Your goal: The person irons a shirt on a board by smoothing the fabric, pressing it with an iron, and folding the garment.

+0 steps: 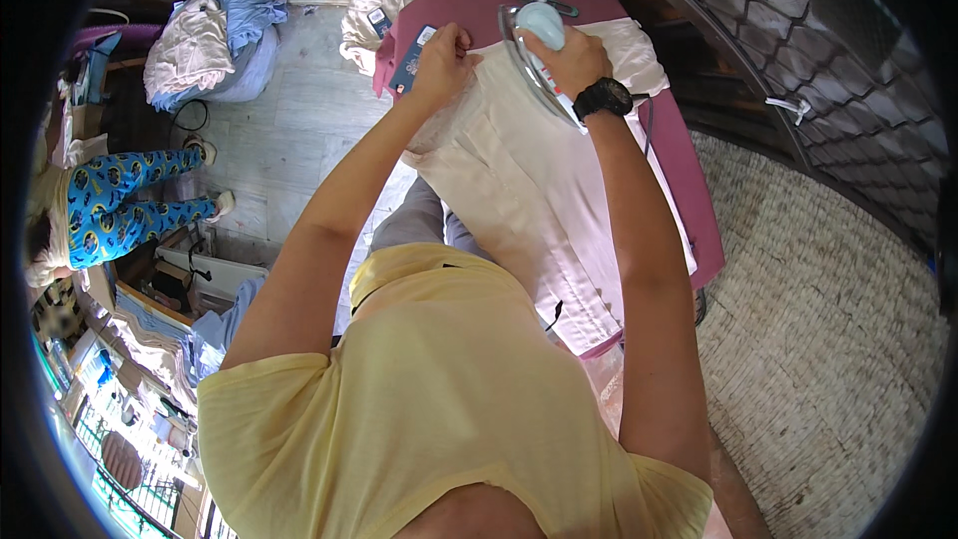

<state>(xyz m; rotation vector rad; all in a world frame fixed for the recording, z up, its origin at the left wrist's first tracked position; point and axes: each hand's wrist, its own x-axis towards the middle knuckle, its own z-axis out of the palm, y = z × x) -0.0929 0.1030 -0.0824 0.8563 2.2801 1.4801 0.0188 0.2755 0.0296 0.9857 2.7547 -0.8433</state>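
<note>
My right hand is wrapped round the handle of a clothes iron with a pale green top. The iron rests on a pale cream-pink garment laid along a maroon ironing board. At the garment's upper left edge, my left hand has its fingers curled in, closed on the cloth; the fingertips are partly hidden. A dark blue tag lies beside that hand on the board. The garment hangs over the board's near edge, toward my body.
A small dark tool lies at the board's far end. Folded clothes are piled on the floor at the left. Another person in blue patterned trousers is at far left. A metal lattice gate stands at the right. The iron's cord runs down the board's right side.
</note>
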